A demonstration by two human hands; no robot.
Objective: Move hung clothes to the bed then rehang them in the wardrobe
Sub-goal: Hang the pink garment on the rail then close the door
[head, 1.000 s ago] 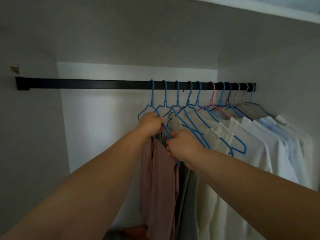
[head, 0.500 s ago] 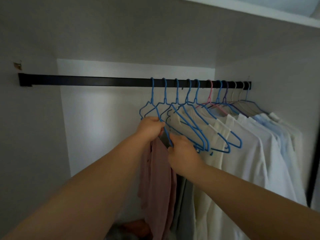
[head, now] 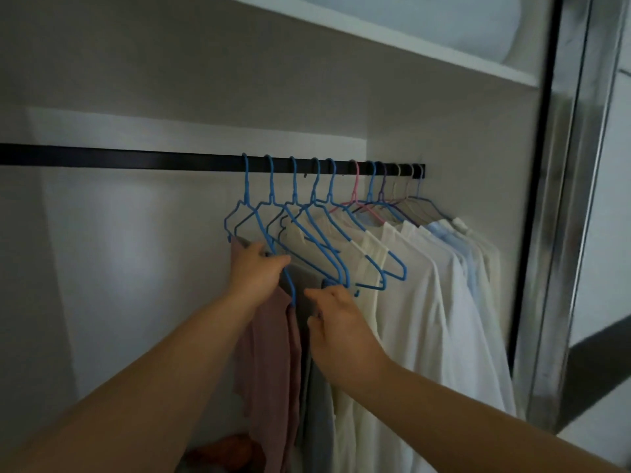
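Note:
A black rail (head: 136,159) runs across the wardrobe. Several hangers, mostly blue (head: 327,233), hang bunched at its right end. A dusty-pink garment (head: 273,363) and a grey one (head: 321,421) hang at the left of the row, with cream and white shirts (head: 426,319) to their right. My left hand (head: 256,268) grips the lower bar of the leftmost blue hanger above the pink garment. My right hand (head: 336,322) sits lower, its fingers curled at the grey garment's top edge, just under the ends of the blue hangers.
A white shelf (head: 392,39) spans the top of the wardrobe. A metal-framed sliding door (head: 577,233) stands at the right. The left half of the rail carries no hangers. Something reddish (head: 232,452) lies on the wardrobe floor.
The view has swung to the right, bringing the sliding door into sight. My right hand has dropped a little lower, away from my left hand, which stays on the leftmost hanger.

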